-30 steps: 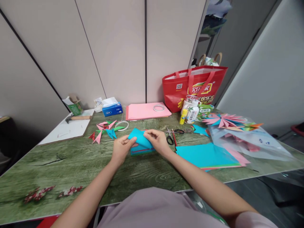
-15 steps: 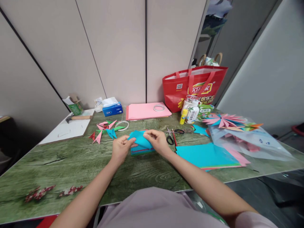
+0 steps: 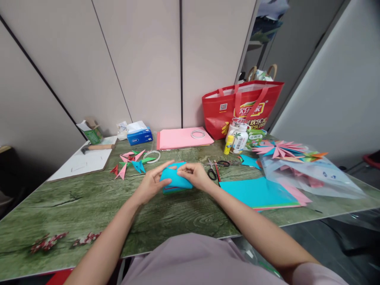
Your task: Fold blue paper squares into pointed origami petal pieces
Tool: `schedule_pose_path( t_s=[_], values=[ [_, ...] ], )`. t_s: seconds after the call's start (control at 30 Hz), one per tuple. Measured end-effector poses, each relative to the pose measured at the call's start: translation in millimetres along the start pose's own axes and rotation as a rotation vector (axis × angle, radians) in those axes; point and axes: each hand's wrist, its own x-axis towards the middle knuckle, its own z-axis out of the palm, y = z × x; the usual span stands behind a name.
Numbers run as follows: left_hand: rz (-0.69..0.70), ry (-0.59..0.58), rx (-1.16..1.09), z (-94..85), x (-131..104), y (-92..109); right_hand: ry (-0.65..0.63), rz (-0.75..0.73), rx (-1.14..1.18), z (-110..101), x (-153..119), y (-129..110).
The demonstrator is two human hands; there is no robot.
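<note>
Blue sheet (image 3: 181,180) curved in a two-handed hold, left of the scissors (image 3: 211,166)

Held over the worktop (image 3: 184,221), left of the scissors, above further paper layers (image 3: 178,191) edged in red and green. Gripped at its left end by the left hand (image 3: 152,183), thumb lying across the near face, fingers reaching round the far side. Pinched farther right by the right hand (image 3: 192,174), fingers closed on the paper, exact contact partly hidden.

Farther left of the scissors, folded paper pieces (image 3: 138,166) in pink, red, green and blue, with a white tape roll (image 3: 158,159) just beside. Well left of the scissors, a hammer (image 3: 101,147) lying on a white board (image 3: 80,162). Behind and left of the scissors, pink sheets (image 3: 175,138). Behind and right of the scissors, a yellow glue stick (image 3: 228,145) standing upright beside a white bottle (image 3: 240,140), in front of a red bag (image 3: 216,116). Nearer and right of the scissors, a blue-topped paper stack (image 3: 246,192) lying flat.
</note>
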Motion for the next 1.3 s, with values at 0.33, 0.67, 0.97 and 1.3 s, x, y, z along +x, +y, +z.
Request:
schedule_pose_path(
  t_s=[0.33, 0.67, 0.97, 1.3],
  values=[
    [0.008, -0.032, 0.166, -4.8, 1.9, -9.5, 0.005, -0.032, -0.037, -1.9, 1.0, -2.9],
    [0.205, 0.213, 0.392, 3.3, -2.0, -4.1, 0.063, 0.138, 0.105, -4.1, 1.3, -11.0],
    [0.207, 0.265, 0.303, 4.1, -2.0, -12.8, 0.055, 0.153, 0.256, -1.5, 0.5, -14.2],
    [0.207, 0.286, 0.190, 7.3, -2.1, -13.0, 0.080, 0.160, 0.337, 0.0, 1.2, -12.5]
  ],
)
